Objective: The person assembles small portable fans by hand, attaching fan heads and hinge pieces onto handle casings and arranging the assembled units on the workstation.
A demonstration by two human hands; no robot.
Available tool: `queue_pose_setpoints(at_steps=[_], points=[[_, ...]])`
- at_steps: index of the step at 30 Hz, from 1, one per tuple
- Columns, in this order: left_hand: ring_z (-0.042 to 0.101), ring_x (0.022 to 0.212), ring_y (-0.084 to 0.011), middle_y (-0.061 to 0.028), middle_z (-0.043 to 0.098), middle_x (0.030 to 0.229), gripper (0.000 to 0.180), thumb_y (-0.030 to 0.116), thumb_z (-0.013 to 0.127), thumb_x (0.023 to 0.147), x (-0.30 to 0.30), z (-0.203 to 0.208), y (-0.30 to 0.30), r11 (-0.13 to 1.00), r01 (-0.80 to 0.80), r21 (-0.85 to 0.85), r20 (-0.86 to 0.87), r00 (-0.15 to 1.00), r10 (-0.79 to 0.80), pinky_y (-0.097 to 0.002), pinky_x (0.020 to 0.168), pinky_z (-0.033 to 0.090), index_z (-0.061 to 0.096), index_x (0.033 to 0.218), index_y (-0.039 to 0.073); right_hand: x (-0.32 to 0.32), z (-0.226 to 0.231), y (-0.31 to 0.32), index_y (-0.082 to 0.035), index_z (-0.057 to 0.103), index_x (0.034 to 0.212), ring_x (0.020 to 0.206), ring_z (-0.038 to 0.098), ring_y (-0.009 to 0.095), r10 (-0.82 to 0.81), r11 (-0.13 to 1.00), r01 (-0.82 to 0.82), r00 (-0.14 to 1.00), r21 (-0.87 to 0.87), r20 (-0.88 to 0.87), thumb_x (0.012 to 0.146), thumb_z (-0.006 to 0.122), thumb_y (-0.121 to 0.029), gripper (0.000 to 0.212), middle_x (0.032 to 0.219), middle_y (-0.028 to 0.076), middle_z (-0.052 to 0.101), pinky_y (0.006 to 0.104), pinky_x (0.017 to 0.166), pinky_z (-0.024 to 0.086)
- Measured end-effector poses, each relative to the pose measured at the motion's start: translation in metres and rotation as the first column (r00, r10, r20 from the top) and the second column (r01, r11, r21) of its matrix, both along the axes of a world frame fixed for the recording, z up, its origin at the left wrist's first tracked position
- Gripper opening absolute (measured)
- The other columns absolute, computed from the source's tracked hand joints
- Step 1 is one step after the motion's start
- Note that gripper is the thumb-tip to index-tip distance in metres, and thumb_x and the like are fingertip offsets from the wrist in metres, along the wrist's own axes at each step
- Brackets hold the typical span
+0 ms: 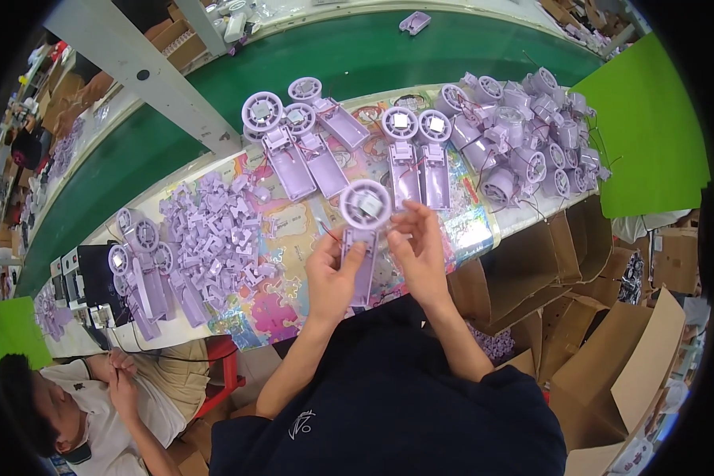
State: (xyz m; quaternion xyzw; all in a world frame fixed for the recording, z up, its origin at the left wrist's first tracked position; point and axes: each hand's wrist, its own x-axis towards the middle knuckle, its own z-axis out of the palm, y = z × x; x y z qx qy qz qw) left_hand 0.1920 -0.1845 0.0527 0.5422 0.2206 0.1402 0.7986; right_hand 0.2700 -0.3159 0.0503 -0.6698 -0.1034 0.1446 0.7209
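My left hand (332,279) grips the handle of a lilac handheld-fan housing (366,206), thumb on top. The housing has a round ring head with a square silvery piece at its centre, and its open handle points toward me. Beside it on the right is my right hand (420,258), fingers apart and slightly curled near the handle's top; nothing shows in it. Just beyond lie two similar fan housings (405,170) side by side. A further group of fan housings (297,163) with thin red wires lies at the far left of my hands.
A heap of small lilac plastic parts (214,238) covers the table's left. At right stands a pile of lilac fan heads (523,135). A green conveyor belt (484,55) runs behind. Cardboard boxes (595,381) are at my right; a seated person (119,404) is at left.
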Motion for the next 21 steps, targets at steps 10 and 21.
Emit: queue_pose_setpoints(at_steps=[10,21], points=[[0.066,0.087,-0.0092,-0.0093,0.073,0.100,0.021,0.006,0.067,0.101,0.032,0.001,-0.002,0.991,-0.053,0.122,0.047,0.998,0.047,-0.0235,0.076,0.052,0.057,0.117,-0.003,-0.023,-0.008,-0.009,0.001,0.056,0.121,0.075,0.064,0.011,0.166,0.981,-0.174,0.982,-0.089,-0.091,0.095,0.073,-0.013,0.034,0.093,0.009,0.070,0.0257,0.065,0.049],[0.066,0.109,-0.0148,-0.0149,0.068,0.127,0.047,0.011,0.064,0.103,0.074,-0.001,0.003,0.994,-0.027,-0.103,0.154,0.987,0.042,-0.0279,0.092,0.052,0.051,0.143,-0.010,0.034,0.006,0.013,0.003,0.056,0.130,0.056,0.062,0.014,0.032,0.947,0.009,0.992,-0.321,0.123,0.093,0.069,-0.007,0.040,0.089,0.015,0.075,0.0317,0.053,0.046]])
